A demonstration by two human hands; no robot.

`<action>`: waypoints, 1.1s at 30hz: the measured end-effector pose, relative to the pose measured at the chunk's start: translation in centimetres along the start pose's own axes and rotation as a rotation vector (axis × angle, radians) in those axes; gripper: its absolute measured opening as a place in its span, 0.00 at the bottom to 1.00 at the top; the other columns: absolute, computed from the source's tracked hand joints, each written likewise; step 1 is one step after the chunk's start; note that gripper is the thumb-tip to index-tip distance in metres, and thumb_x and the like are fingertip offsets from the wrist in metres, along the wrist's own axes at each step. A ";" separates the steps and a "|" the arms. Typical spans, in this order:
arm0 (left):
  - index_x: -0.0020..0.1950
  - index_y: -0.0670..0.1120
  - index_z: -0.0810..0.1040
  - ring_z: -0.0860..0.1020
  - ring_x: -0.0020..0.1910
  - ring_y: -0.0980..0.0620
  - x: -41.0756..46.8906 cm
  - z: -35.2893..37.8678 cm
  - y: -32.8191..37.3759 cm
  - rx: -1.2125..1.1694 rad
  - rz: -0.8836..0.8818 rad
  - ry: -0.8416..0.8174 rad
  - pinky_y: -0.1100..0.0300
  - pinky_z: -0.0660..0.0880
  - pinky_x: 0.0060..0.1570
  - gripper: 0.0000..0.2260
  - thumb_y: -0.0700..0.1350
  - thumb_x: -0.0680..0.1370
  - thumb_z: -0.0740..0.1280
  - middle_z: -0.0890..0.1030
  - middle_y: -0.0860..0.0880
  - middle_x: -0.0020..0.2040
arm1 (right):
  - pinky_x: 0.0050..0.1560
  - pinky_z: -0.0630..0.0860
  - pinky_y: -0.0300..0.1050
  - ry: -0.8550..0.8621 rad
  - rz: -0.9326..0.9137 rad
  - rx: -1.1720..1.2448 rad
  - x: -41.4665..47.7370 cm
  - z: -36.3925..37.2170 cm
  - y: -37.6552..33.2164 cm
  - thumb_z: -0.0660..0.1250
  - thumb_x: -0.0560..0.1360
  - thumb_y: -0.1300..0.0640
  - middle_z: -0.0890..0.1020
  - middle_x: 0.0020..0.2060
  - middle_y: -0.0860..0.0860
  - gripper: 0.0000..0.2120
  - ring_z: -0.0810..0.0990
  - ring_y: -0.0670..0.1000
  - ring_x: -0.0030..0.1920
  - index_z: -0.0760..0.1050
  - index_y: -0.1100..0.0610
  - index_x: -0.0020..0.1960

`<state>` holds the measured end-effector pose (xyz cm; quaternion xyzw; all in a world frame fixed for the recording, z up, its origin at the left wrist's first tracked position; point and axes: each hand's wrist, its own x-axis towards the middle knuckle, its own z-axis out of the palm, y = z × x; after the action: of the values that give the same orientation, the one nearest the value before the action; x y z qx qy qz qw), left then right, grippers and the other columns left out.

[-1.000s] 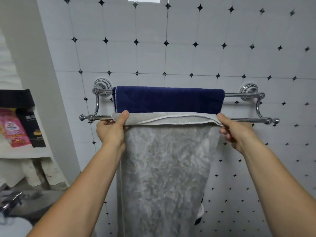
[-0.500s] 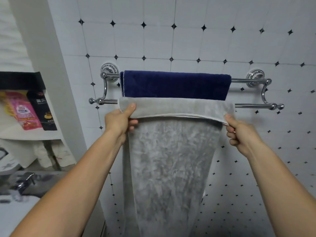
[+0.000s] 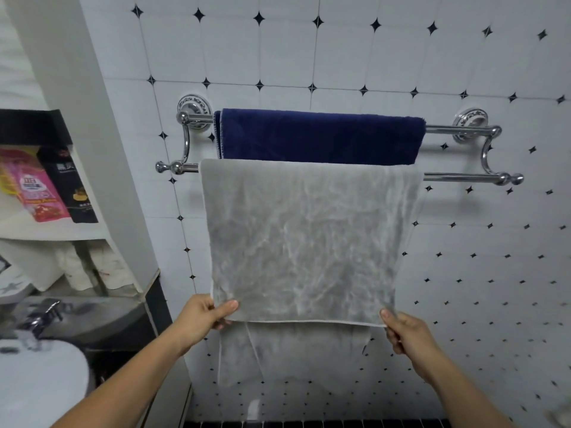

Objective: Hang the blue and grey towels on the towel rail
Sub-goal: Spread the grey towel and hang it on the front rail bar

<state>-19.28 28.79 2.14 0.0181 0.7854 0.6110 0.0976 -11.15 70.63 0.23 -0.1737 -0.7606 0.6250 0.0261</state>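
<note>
A chrome double towel rail (image 3: 457,178) is fixed to the tiled wall. The dark blue towel (image 3: 318,135) is draped over its back bar. The grey towel (image 3: 309,239) hangs over the front bar, its front flap reaching down to my hands and its back flap hanging lower behind. My left hand (image 3: 205,313) pinches the front flap's lower left corner. My right hand (image 3: 404,333) pinches the lower right corner. Both hands hold the hem level, well below the rail.
A white pillar (image 3: 102,149) stands left of the rail. Beyond it a shelf (image 3: 46,231) carries a pink packet (image 3: 37,186) and a black box (image 3: 72,183). A basin with a chrome tap (image 3: 43,313) sits lower left. A black tile strip runs along the wall's bottom.
Both hands have slid down from the front bar to the bottom hem of the grey towel's front flap, which now hangs much longer. The view has tilted downward.
</note>
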 end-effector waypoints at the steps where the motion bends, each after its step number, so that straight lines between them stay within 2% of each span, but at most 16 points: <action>1: 0.38 0.42 0.85 0.83 0.36 0.48 0.0 0.1 -0.3 0.007 -0.010 -0.028 0.57 0.79 0.40 0.13 0.52 0.70 0.74 0.86 0.43 0.37 | 0.29 0.66 0.42 -0.011 0.001 -0.034 0.0 -0.1 0.2 0.69 0.74 0.44 0.70 0.25 0.51 0.21 0.66 0.48 0.25 0.69 0.56 0.32; 3: 0.40 0.40 0.85 0.82 0.35 0.49 0.1 0.1 -1.0 0.051 -0.029 -0.075 0.60 0.78 0.38 0.13 0.51 0.70 0.74 0.86 0.41 0.37 | 0.30 0.67 0.41 -0.038 0.008 -0.092 -0.2 -0.3 0.8 0.68 0.76 0.45 0.71 0.25 0.51 0.21 0.67 0.47 0.25 0.69 0.56 0.31; 6: 0.46 0.31 0.82 0.82 0.38 0.47 -0.1 0.3 -2.6 0.119 -0.051 -0.100 0.64 0.78 0.36 0.18 0.48 0.74 0.74 0.84 0.35 0.39 | 0.29 0.65 0.38 -0.099 0.047 -0.172 -0.8 -0.4 1.9 0.67 0.77 0.47 0.72 0.27 0.52 0.20 0.68 0.46 0.26 0.69 0.56 0.32; 8: 0.45 0.28 0.80 0.81 0.37 0.48 -0.3 0.2 -3.3 0.157 -0.075 -0.119 0.64 0.77 0.38 0.21 0.48 0.73 0.74 0.81 0.39 0.36 | 0.29 0.66 0.37 -0.156 0.094 -0.254 -1.1 -0.3 2.2 0.68 0.78 0.49 0.75 0.28 0.51 0.18 0.70 0.46 0.27 0.72 0.57 0.33; 10: 0.42 0.35 0.81 0.81 0.38 0.52 -0.5 -0.3 -2.4 0.172 -0.088 -0.155 0.64 0.75 0.41 0.18 0.50 0.70 0.76 0.83 0.47 0.37 | 0.29 0.67 0.33 -0.224 0.095 -0.335 -0.7 -0.5 0.9 0.71 0.76 0.52 0.78 0.29 0.47 0.16 0.73 0.42 0.27 0.75 0.55 0.32; 12: 0.49 0.42 0.82 0.84 0.44 0.55 -0.4 -1.2 0.3 0.084 -0.053 -0.163 0.66 0.76 0.45 0.17 0.49 0.66 0.79 0.87 0.52 0.44 | 0.32 0.70 0.29 -0.234 0.017 -0.339 -0.3 -0.8 -2.8 0.74 0.74 0.55 0.83 0.32 0.41 0.06 0.80 0.37 0.33 0.79 0.51 0.39; 14: 0.56 0.46 0.80 0.85 0.49 0.52 0.1 -2.1 4.3 -0.086 0.046 -0.100 0.61 0.78 0.48 0.24 0.48 0.64 0.81 0.87 0.50 0.50 | 0.35 0.72 0.25 -0.135 -0.144 -0.213 0.4 -1.2 -8.2 0.75 0.72 0.54 0.84 0.34 0.36 0.06 0.82 0.34 0.37 0.78 0.48 0.45; 17: 0.49 0.45 0.80 0.84 0.42 0.52 1.0 -3.0 11.0 -0.351 0.206 -0.007 0.59 0.78 0.41 0.15 0.50 0.67 0.76 0.86 0.51 0.43 | 0.46 0.76 0.37 0.009 -0.378 0.012 1.4 -1.5 -16.0 0.73 0.72 0.47 0.86 0.40 0.39 0.05 0.84 0.38 0.42 0.81 0.48 0.44; 18: 0.47 0.45 0.80 0.83 0.39 0.53 1.3 -3.2 13.1 -0.395 0.245 0.021 0.60 0.78 0.38 0.12 0.50 0.69 0.74 0.86 0.52 0.41 | 0.45 0.77 0.39 0.058 -0.422 0.074 1.6 -1.5 -18.1 0.73 0.71 0.46 0.86 0.41 0.41 0.08 0.84 0.40 0.42 0.81 0.49 0.44; 20: 0.47 0.46 0.81 0.83 0.38 0.55 1.6 -3.9 16.4 -0.436 0.302 0.116 0.61 0.79 0.34 0.09 0.51 0.72 0.72 0.86 0.53 0.40 | 0.36 0.78 0.36 0.152 -0.483 0.167 1.8 -1.4 -21.0 0.74 0.67 0.43 0.87 0.38 0.43 0.13 0.84 0.42 0.37 0.82 0.52 0.42; 22: 0.43 0.48 0.84 0.83 0.36 0.55 1.6 -4.7 18.4 -0.451 0.334 0.206 0.60 0.79 0.33 0.07 0.50 0.72 0.72 0.85 0.53 0.39 | 0.29 0.76 0.34 0.156 -0.503 0.218 2.0 -1.4 -22.1 0.75 0.67 0.44 0.86 0.35 0.45 0.10 0.84 0.43 0.34 0.84 0.50 0.38; 24: 0.42 0.49 0.86 0.83 0.35 0.54 1.3 -4.8 18.7 -0.397 0.346 0.199 0.59 0.80 0.34 0.03 0.45 0.73 0.73 0.86 0.51 0.39 | 0.33 0.80 0.38 0.131 -0.476 0.222 2.0 -1.3 -21.7 0.77 0.68 0.47 0.87 0.39 0.49 0.07 0.86 0.48 0.38 0.85 0.50 0.40; 25: 0.42 0.49 0.87 0.84 0.36 0.52 1.1 -4.7 18.4 -0.367 0.339 0.174 0.58 0.81 0.36 0.03 0.42 0.73 0.73 0.87 0.50 0.40 | 0.37 0.82 0.42 0.112 -0.450 0.230 2.1 -1.4 -21.0 0.78 0.67 0.47 0.88 0.42 0.51 0.10 0.87 0.52 0.41 0.85 0.53 0.42; 27: 0.44 0.46 0.87 0.85 0.41 0.48 0.7 -4.3 17.5 -0.382 0.303 0.089 0.56 0.82 0.40 0.05 0.39 0.70 0.74 0.87 0.45 0.43 | 0.42 0.83 0.48 0.080 -0.386 0.260 2.2 -1.5 -19.3 0.77 0.63 0.47 0.87 0.44 0.55 0.16 0.87 0.55 0.44 0.84 0.57 0.43; 29: 0.49 0.42 0.85 0.85 0.45 0.45 0.2 -3.7 17.2 -0.434 0.260 0.007 0.55 0.82 0.43 0.11 0.38 0.68 0.73 0.86 0.41 0.47 | 0.43 0.83 0.48 0.062 -0.352 0.265 2.1 -1.5 -18.1 0.76 0.64 0.48 0.87 0.45 0.57 0.17 0.86 0.57 0.45 0.83 0.60 0.45; 33: 0.66 0.35 0.75 0.80 0.55 0.42 -0.2 -3.1 18.4 -0.595 0.238 -0.057 0.49 0.80 0.54 0.19 0.40 0.76 0.66 0.81 0.39 0.58 | 0.44 0.84 0.47 0.039 -0.362 0.264 1.8 -1.5 -17.4 0.74 0.67 0.53 0.86 0.45 0.59 0.16 0.86 0.57 0.44 0.82 0.64 0.47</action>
<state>-21.26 30.42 20.60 0.0979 0.5618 0.8200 0.0484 -16.52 69.80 16.90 -0.0417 -0.6904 0.7007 0.1751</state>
